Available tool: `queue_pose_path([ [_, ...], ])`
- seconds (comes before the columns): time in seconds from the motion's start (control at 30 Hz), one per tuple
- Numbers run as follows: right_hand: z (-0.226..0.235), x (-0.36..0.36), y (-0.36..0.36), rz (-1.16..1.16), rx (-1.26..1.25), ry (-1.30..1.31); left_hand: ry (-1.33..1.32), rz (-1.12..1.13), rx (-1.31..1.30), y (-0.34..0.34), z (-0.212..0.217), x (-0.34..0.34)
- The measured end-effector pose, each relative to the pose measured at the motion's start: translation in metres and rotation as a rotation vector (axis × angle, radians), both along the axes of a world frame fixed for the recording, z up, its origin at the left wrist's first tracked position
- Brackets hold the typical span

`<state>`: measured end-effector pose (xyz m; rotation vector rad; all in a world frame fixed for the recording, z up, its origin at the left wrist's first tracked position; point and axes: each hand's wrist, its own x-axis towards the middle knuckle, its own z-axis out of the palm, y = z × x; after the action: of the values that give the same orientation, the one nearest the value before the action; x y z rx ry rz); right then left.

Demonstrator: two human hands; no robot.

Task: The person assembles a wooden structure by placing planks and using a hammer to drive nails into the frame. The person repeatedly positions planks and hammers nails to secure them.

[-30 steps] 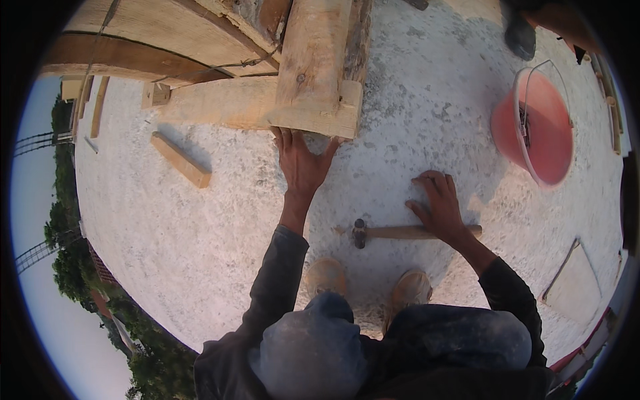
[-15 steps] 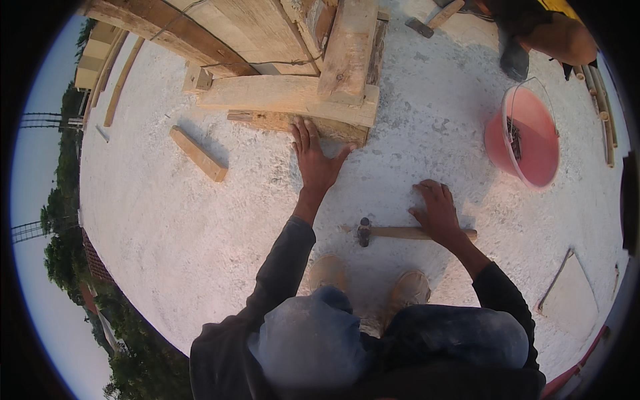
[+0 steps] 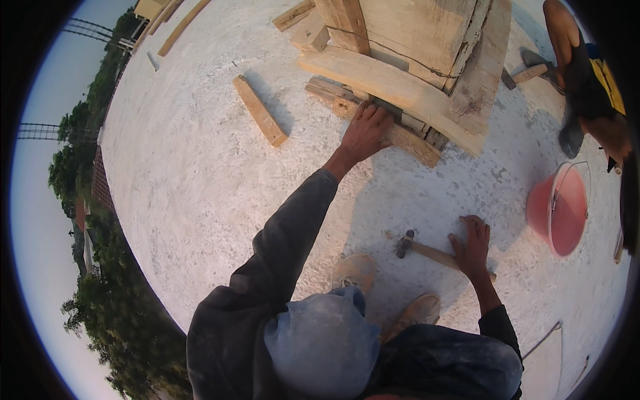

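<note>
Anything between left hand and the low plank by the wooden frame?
Nothing visible: the left hand is directly on the plank. The hammer lies apart from both, by the right hand.

We see a pink bucket (image 3: 539, 208) at right, green trees (image 3: 130, 313) at left and, blurred beside them, perhaps a lattice mast (image 3: 57, 133).

Left arm (image 3: 287, 223) stretched toward 1 o'clock, left hand (image 3: 366, 132) back up, fingers curled (tips hidden). Right hand (image 3: 474, 245) just past 3 o'clock, palm down, thumb apart, fingers loosely bent.
</note>
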<state>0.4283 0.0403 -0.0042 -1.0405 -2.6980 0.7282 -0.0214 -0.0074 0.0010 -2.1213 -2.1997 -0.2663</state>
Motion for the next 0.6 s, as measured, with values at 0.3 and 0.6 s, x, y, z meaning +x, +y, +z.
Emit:
queue_pose_path([
  [0.3,-0.004,0.003,0.001,-0.012,-0.008,0.059,-0.381,-0.148,-0.357,-0.141,0.029,-0.006],
  [0.6,0.021,0.049,-0.023,0.236,-0.048,0.024,-0.205,0.734,0.381,-0.191,0.013,-0.100],
])
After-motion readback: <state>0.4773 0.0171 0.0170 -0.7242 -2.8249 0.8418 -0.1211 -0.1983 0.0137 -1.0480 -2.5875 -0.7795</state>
